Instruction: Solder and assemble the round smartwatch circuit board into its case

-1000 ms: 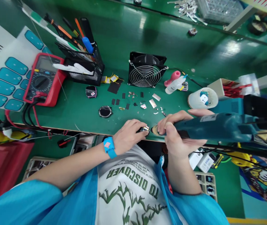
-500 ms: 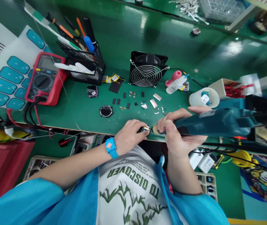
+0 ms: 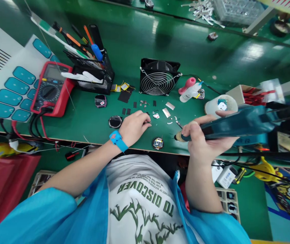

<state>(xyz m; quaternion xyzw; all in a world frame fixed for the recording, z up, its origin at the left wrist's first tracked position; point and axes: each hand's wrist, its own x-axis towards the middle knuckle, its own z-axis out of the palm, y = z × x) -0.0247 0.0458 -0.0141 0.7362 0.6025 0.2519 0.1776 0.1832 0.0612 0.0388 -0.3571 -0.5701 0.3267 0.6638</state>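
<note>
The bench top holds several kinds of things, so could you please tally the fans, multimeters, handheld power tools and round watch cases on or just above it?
Fans: 1
Multimeters: 1
Power tools, in the right hand: 1
Round watch cases: 2, one open case and one dark-faced case
Total: 5

Electronics workshop: multimeter point(image 3: 51, 88), power screwdriver point(image 3: 232, 124), exposed circuit board point(image 3: 157, 143), small parts point(image 3: 166, 113) on bench point(image 3: 91, 118).

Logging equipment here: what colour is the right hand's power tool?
Power tool: mostly teal, clearest in head view.
</note>
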